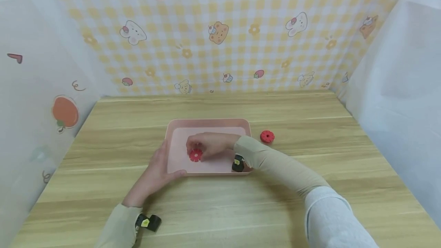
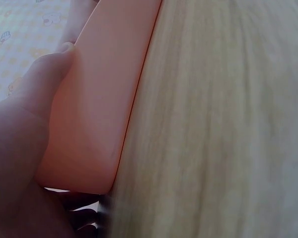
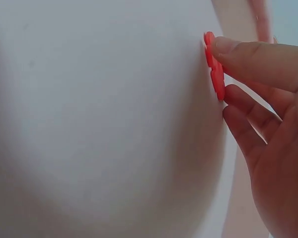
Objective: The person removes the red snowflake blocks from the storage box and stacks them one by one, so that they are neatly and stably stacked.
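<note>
A shallow pink tray (image 1: 208, 122) lies on the wooden table. My left hand (image 1: 156, 169) holds its front left corner. The thumb rests on the front rim and the fingers lie along the left side; in the left wrist view the same hand (image 2: 27, 119) wraps the corner of the tray (image 2: 97, 109). Above the tray floor, my right hand (image 1: 211, 144) pinches a red notched, flower-shaped disc (image 1: 195, 155) with a pale centre. Seen from the right wrist, this disc (image 3: 216, 72) stands on edge between thumb and fingers.
More red notched plastic, thicker and apparently stacked (image 1: 267, 136), lies on the table (image 1: 293, 118) just right of the tray. A checked cloth (image 1: 234, 56) hangs behind the table, and white sheets (image 1: 396, 68) hang at both sides.
</note>
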The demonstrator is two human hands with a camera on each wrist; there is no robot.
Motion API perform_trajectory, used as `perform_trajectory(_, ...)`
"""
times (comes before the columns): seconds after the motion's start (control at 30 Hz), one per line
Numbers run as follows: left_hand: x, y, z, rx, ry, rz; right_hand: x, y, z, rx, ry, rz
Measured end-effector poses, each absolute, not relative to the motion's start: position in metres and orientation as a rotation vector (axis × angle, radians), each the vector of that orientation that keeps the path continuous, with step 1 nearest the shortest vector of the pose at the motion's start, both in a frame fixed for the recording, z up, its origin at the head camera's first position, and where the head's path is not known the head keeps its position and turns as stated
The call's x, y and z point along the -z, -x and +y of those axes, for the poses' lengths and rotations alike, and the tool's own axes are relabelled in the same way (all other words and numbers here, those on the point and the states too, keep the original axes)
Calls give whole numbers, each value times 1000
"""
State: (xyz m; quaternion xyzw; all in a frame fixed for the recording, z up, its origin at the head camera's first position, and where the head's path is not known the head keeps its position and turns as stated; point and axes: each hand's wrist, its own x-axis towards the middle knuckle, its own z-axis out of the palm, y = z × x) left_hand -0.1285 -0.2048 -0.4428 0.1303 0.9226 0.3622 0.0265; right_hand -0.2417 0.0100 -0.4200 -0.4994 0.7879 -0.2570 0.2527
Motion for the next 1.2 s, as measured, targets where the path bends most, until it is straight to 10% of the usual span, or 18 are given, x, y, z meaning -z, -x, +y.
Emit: perform_trajectory(1.2, 444, 129, -204, -1088, -381, 2844, 426, 240, 7, 582, 1476, 2252)
